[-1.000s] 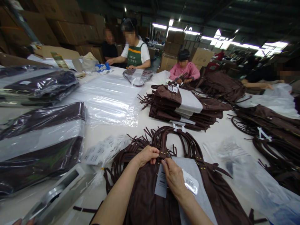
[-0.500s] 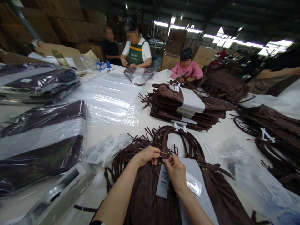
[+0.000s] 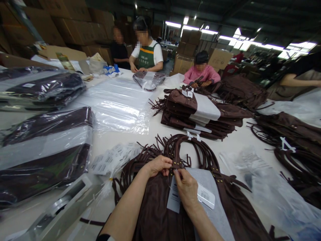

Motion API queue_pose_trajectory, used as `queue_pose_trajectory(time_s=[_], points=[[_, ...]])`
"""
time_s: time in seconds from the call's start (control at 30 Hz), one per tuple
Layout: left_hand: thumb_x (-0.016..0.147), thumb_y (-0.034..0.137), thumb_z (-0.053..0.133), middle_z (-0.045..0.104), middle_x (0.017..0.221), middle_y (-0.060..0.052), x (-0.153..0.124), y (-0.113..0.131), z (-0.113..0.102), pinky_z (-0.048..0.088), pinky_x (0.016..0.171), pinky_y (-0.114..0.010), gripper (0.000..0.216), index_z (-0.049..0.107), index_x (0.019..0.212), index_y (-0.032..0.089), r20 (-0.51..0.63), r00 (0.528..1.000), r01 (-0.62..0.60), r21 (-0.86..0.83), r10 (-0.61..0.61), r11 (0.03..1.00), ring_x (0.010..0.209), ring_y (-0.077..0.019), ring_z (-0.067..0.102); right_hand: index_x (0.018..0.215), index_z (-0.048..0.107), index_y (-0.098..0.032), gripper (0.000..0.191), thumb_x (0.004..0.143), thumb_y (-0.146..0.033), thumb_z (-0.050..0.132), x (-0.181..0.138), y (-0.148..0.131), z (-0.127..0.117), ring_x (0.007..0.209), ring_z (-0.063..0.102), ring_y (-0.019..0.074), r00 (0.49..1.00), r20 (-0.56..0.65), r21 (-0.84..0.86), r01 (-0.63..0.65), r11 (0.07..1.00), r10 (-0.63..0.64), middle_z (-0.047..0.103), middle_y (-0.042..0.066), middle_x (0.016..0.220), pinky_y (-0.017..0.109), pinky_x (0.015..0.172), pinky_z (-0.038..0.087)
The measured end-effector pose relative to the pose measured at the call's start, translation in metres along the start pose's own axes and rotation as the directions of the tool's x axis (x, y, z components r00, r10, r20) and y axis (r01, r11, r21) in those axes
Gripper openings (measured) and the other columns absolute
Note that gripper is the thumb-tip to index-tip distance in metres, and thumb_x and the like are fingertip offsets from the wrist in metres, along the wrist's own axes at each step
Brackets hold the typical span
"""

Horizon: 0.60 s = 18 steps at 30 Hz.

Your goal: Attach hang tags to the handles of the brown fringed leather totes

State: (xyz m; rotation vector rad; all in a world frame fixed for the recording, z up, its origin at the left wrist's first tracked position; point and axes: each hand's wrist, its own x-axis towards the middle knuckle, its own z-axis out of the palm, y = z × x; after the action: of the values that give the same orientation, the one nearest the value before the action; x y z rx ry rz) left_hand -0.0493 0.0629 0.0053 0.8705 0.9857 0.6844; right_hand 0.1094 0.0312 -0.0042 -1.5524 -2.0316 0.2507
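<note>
A dark brown handbag (image 3: pixel 155 204) lies in front of me, its looped handles (image 3: pixel 200 147) pointing away. My left hand (image 3: pixel 160 166) is closed in a pinch at the base of the near handle, beside brass studs. Close against it, my right hand (image 3: pixel 186 186) pinches at the same spot; what lies between its fingertips is too small to make out. A grey printed tag (image 3: pixel 174 197) hangs just below the fingers. White paper (image 3: pixel 213 187) wraps the bag's middle, and a clear pouch with a barcode label (image 3: pixel 206 196) rests on it.
Several brown bags (image 3: pixel 183 100) are stacked beyond. Plastic-wrapped bags (image 3: pixel 45 147) lie left, near a grey tape dispenser (image 3: pixel 67 204) and a bunch of white tags (image 3: pixel 112 159). Clear plastic sheets (image 3: pixel 117 103) cover the table's middle. Co-workers (image 3: pixel 147 55) are across the table.
My right hand has turned slightly and its fingers have curled in closer to the handle base. My left hand stays nearly in place.
</note>
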Motion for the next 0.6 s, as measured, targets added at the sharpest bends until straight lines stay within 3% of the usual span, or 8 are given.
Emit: queue_pose_trajectory(time_s=[0.3, 0.6], points=[[0.058, 0.015, 0.048, 0.054, 0.044, 0.001, -0.005, 0.003, 0.0, 0.036, 0.042, -0.017, 0.027, 0.065, 0.077, 0.01, 0.034, 0.999, 0.01, -0.048, -0.008, 0.999, 0.041, -0.0074, 0.049, 0.084, 0.063, -0.016, 0.03, 0.085, -0.028, 0.036, -0.005, -0.001, 0.003, 0.068, 0.062, 0.0134, 0.997, 0.021, -0.005, 0.08, 0.997, -0.08, 0.068, 0.006, 0.076, 0.021, 0.063, 0.042], [0.06, 0.018, 0.051, 0.057, 0.048, -0.001, -0.005, 0.003, -0.002, 0.039, 0.043, -0.02, 0.021, 0.064, 0.074, 0.009, 0.032, 0.999, 0.014, -0.063, -0.012, 0.998, 0.043, -0.0095, 0.053, 0.065, 0.058, -0.018, 0.025, 0.081, -0.028, 0.042, 0.005, -0.016, 0.006, 0.05, 0.058, 0.0148, 0.995, 0.044, -0.213, -0.075, 0.974, 0.086, 0.064, 0.003, 0.057, 0.024, 0.048, 0.028]])
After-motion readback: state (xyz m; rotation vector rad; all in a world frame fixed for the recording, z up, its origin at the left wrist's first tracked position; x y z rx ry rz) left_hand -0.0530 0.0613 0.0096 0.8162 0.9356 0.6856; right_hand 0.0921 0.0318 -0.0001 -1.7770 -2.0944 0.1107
